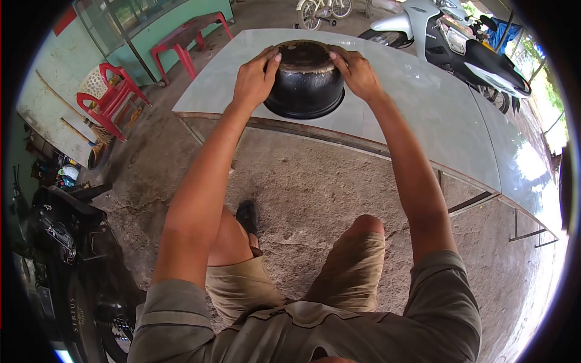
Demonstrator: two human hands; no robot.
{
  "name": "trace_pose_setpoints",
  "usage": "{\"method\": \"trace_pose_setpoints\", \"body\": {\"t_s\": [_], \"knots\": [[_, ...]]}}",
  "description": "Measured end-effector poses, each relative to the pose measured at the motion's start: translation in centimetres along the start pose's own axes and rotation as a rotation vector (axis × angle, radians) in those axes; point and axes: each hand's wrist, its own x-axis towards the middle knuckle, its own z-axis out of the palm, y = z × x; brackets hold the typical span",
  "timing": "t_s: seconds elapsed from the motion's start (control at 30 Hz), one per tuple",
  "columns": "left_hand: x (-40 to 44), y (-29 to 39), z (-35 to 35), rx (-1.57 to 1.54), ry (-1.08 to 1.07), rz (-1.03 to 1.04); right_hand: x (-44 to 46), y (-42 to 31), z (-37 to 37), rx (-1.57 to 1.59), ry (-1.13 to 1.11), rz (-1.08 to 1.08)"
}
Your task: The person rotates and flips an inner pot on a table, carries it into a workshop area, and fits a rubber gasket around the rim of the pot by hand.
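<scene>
A black pot [305, 91] stands upside down on the pale table [423, 109], near its front edge. Its rim is down on the tabletop and its worn, brownish base faces up. My left hand [257, 78] grips the left side of the pot at the upturned base, thumb toward me. On the right side, my right hand [357, 74] holds the same upper edge, with its thumb near the base. The far fingers of both hands are partly hidden behind the pot.
A red chair [112, 97] and a red bench [187, 39] stand at the left beyond the table. A motorbike [448, 51] is parked behind the table, another [78, 266] at lower left. A small bicycle [310, 13] is at the back.
</scene>
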Motion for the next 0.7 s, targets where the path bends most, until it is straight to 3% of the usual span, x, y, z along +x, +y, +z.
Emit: {"method": "trace_pose_setpoints", "body": {"t_s": [0.53, 0.63, 0.7], "knots": [[0.6, -1.4, 1.1, -0.071, 0.027, 0.006, 1.1, 0.5, 0.6, -0.084, 0.018, -0.079], [0.9, -1.1, 1.3, -0.009, 0.036, 0.017, 0.7, 0.2, 0.9, -0.031, 0.062, -0.013], [1.0, -0.3, 1.5, 0.048, 0.036, 0.020, 0.8, 0.0, 0.9, -0.217, 0.109, -0.107]]}}
